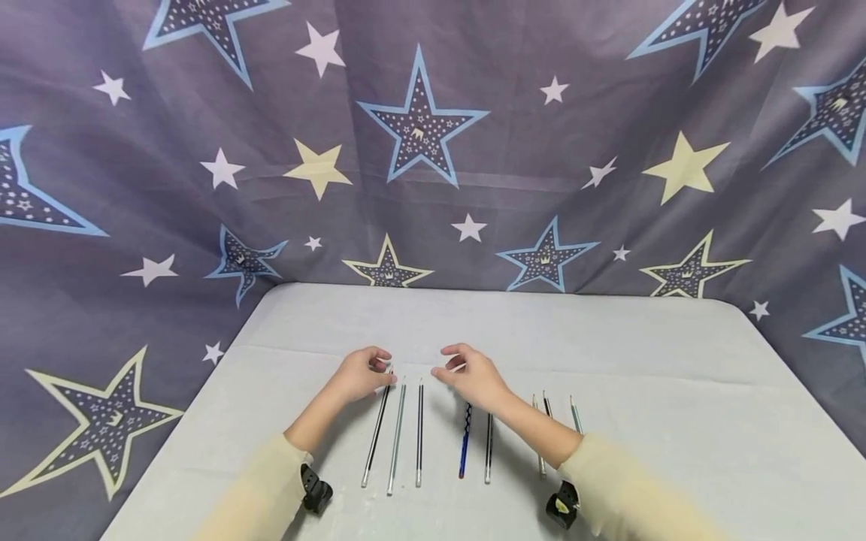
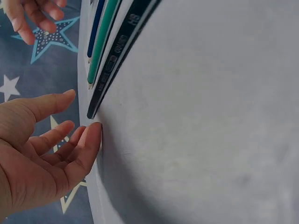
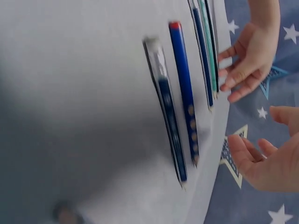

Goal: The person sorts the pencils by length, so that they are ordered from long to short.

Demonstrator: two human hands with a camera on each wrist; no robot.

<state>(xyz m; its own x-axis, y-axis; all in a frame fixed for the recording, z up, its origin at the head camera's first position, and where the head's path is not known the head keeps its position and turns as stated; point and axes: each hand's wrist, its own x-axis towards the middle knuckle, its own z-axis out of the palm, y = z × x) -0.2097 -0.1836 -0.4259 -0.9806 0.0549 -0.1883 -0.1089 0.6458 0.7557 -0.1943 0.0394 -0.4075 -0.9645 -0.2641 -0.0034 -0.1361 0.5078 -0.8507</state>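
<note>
My left hand [image 1: 361, 374] is at the pointed end of a black HB pencil [image 1: 377, 436], its thumb and fingers spread around the tip without pinching it in the left wrist view. Beside that lie a green pencil [image 1: 398, 436] and a dark pencil [image 1: 419, 436], roughly parallel. Over the table, my right hand [image 1: 476, 379] has its thumb and fingers apart with nothing between them. Nearest below it are a blue pencil [image 3: 183, 79] with a red end and dimples along its shaft, and a dark pencil [image 3: 169, 109] with a silver band and whitish end. My right hand hides their tips in the head view.
Under my right forearm and beyond it lie three more pencils: a light one [image 1: 542, 462], a dark one [image 1: 547, 406] and a green one [image 1: 576, 417], partly covered by the arm. The white-covered table [image 1: 643, 346] meets a star-patterned curtain [image 1: 514, 165] at the back.
</note>
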